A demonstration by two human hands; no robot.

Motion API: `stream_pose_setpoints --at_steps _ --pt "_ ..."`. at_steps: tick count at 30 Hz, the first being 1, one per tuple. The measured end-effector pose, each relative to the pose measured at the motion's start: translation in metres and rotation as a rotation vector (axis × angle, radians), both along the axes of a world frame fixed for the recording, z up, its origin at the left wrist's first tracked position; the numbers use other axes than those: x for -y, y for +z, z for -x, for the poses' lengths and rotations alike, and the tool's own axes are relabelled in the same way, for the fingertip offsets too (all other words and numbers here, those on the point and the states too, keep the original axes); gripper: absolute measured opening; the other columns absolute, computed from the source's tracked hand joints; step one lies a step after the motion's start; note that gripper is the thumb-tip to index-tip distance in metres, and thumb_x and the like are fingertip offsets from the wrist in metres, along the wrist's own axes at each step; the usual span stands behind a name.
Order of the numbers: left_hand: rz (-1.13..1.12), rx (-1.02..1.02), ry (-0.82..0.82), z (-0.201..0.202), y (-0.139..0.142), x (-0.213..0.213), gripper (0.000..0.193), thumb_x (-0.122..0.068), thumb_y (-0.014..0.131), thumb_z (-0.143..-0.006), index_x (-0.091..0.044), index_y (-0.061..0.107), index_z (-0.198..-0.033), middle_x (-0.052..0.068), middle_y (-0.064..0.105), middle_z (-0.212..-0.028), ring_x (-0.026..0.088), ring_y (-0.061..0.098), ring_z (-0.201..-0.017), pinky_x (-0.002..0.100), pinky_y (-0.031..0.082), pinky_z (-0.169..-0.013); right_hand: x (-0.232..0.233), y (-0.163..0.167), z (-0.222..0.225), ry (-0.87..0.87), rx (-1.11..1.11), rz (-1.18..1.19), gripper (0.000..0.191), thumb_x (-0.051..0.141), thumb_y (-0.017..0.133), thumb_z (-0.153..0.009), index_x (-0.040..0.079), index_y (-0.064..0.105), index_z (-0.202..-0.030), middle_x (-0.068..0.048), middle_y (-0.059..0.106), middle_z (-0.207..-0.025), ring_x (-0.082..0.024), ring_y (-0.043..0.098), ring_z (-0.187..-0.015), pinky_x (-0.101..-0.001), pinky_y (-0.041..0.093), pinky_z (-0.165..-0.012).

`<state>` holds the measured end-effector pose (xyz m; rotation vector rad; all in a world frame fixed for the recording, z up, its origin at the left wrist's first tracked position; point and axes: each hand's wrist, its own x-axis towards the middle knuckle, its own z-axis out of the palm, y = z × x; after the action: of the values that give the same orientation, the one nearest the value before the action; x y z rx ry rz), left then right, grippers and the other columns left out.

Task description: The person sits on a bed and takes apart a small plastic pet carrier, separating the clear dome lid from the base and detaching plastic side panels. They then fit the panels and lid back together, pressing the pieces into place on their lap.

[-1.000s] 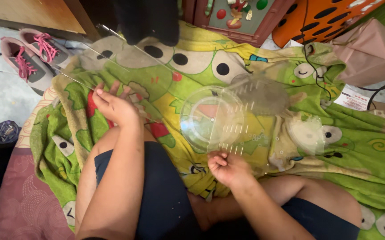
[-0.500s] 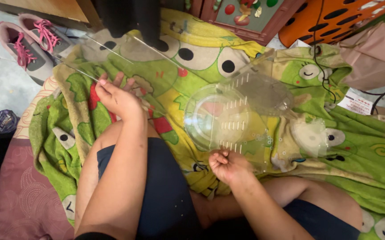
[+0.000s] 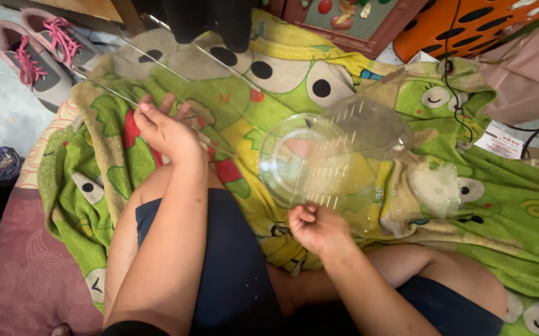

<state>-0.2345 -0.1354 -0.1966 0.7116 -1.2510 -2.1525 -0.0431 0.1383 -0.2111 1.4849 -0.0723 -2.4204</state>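
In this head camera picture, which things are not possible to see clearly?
- Left hand, head view: the fingertips lie under a clear plastic sheet, so what they touch cannot be told.
- Right hand: curled fingers hide its grip on the clear slotted panel.
- Clear round dish: its transparency blurs its edges against the green blanket.
- Pink-laced shoes: cut off by the top edge.

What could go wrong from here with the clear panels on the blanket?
The right hand pinches only the near edge of the slotted clear plastic panel, so it may flex or slip.
The left hand presses a second clear sheet on the soft green blanket; uneven support could bend it.
Both are hard to see against the print, so an edge may be misjudged.
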Motion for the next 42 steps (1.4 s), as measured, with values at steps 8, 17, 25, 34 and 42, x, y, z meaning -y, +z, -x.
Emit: stream_pose_setpoints --at_steps 8,17,25,34,42 --pt "0.033 -0.058 0.009 -0.002 -0.012 0.007 0.039 -0.034 0.035 -0.111 -0.004 0.048 -0.132 0.022 0.074 -0.113 0.024 0.075 -0.071 0.029 0.054 -0.052 -0.007 0.02 -0.003 0.078 0.019 -0.001 0.04 0.03 0.024 -0.111 0.0 0.049 -0.102 -0.014 0.064 -0.086 -0.017 0.062 -0.066 -0.0258 0.054 -0.055" --pt "0.009 -0.26 0.231 -0.008 0.004 0.061 0.041 -0.038 0.035 -0.114 -0.006 0.047 -0.137 0.023 0.068 -0.116 0.031 0.073 -0.094 0.037 0.06 -0.065 -0.026 0.02 0.005 0.162 -0.095 0.137 0.031 0.025 0.033 -0.105 0.008 0.05 -0.086 -0.002 0.053 -0.07 -0.013 0.046 -0.057 -0.0279 0.043 -0.053" --pt "0.081 -0.139 0.259 -0.024 0.042 0.071 0.043 -0.044 0.035 -0.109 -0.014 0.049 -0.137 0.02 0.071 -0.121 0.029 0.074 -0.082 0.032 0.059 -0.055 -0.03 -0.001 0.01 0.174 -0.053 0.031 0.027 0.014 0.032 -0.103 0.01 0.042 -0.078 0.0 0.044 -0.067 -0.012 0.039 -0.056 -0.0248 0.038 -0.05" --pt "0.291 -0.396 0.152 -0.036 0.066 0.048 0.041 -0.039 0.037 -0.12 -0.008 0.048 -0.144 0.016 0.065 -0.127 0.022 0.074 -0.104 0.033 0.064 -0.074 -0.017 0.001 0.001 0.213 -0.079 -0.026 0.029 0.023 0.031 -0.105 0.009 0.046 -0.085 -0.002 0.05 -0.072 -0.016 0.044 -0.063 -0.0289 0.04 -0.056" --pt "0.182 -0.503 -0.206 -0.061 0.149 0.003 0.031 -0.028 0.052 -0.12 -0.006 0.043 -0.14 0.02 0.074 -0.113 0.024 0.074 -0.077 0.025 0.048 -0.059 -0.009 -0.017 0.01 0.27 -0.176 -0.093 0.018 0.018 0.038 -0.1 0.008 0.046 -0.086 -0.003 0.051 -0.073 -0.017 0.045 -0.063 -0.0291 0.042 -0.057"
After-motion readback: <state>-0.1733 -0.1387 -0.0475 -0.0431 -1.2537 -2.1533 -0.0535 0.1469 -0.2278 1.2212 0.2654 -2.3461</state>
